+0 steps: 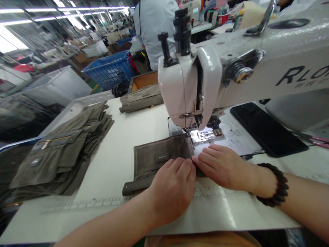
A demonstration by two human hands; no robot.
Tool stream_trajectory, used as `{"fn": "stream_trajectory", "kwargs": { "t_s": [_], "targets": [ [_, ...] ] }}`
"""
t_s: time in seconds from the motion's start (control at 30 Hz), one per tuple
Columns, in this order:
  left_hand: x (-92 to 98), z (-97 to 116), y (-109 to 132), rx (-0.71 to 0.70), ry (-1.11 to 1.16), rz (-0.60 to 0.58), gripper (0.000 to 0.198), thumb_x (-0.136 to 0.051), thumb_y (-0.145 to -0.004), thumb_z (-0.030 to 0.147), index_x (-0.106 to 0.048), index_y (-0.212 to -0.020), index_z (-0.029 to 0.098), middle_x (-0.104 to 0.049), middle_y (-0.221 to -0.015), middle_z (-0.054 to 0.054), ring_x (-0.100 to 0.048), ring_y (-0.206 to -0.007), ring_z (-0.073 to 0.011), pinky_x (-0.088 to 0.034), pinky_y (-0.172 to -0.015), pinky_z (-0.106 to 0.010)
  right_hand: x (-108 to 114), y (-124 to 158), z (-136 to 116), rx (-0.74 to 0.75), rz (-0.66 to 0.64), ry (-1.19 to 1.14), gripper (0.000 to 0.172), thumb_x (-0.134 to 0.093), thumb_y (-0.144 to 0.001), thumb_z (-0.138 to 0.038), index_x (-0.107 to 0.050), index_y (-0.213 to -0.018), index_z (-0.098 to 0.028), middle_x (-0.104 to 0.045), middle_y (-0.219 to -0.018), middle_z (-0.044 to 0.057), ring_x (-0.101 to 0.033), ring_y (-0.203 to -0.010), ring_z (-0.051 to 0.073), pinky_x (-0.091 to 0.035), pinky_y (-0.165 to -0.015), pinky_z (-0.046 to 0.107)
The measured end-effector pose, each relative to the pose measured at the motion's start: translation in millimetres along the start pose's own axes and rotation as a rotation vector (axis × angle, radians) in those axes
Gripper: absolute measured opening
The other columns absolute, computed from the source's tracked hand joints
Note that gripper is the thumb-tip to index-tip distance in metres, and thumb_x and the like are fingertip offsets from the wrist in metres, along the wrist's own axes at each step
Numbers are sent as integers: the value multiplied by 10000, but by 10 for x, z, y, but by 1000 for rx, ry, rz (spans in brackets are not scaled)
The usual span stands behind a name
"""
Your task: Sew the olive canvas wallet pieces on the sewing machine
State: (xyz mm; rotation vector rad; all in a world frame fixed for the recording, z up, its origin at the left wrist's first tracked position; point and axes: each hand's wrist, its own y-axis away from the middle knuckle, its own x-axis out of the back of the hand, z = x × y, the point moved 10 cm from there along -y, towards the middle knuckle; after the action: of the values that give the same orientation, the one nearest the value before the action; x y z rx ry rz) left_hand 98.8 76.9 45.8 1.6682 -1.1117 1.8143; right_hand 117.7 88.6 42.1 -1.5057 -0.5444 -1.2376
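Note:
A dark olive-brown fabric bag panel [149, 154] with a small label lies on the white table, its far right corner under the presser foot of the sewing machine [190, 85]. My left hand [174, 185] is closed over its near right part, fingers curled down on the cloth. Close beside it, my right hand [221, 166] pinches the panel's right edge with the fingers together. A bracelet of dark beads [273, 185] circles my right wrist. The cloth beneath my fingers is hidden, and a rolled or folded strip [136, 187] runs along the panel's near side.
To the left is a stack of similar fabric panels [64, 147], some with zippers. Another folded piece [141, 97] lies behind the panel. On the right rest a black phone [267, 128] and scissors [316, 140]. Beyond are a blue crate [110, 70] and a person [156, 31].

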Motion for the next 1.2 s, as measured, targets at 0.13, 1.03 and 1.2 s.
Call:
{"fn": "stream_trajectory", "kwargs": {
  "t_s": [0.13,1.03,1.2],
  "targets": [
    [-76,-75,-13,94,-59,-69,235,-374,-809,83,-548,-964,57,-581,-882,-111,-549,-732,-211,-506,-588,-333,21,20,31,-13,56,-43,301,-337,-871,-84,-594,-715,-98,-498,-596,31,-385,-559,152,-280,-528,307],
    [-287,153,7,-83,-121,-219,288,-366,-814,55,-529,-1039,-22,-569,-1050,-197,-550,-809,-208,-477,-654,-313,-283,78,167,-39,-227,-110,166,-417,-841,-131,-583,-845,-117,-533,-683,31,-447,-609,164,-324,-553,317],
    [-316,157,-13,-88,-103,-248,302,-409,-809,67,-502,-1076,-37,-563,-1072,-210,-562,-826,-213,-481,-659,-323,-310,137,180,-58,-253,-80,185,-430,-807,-110,-556,-942,-113,-533,-678,22,-464,-597,165,-311,-525,315]
  ]
}}
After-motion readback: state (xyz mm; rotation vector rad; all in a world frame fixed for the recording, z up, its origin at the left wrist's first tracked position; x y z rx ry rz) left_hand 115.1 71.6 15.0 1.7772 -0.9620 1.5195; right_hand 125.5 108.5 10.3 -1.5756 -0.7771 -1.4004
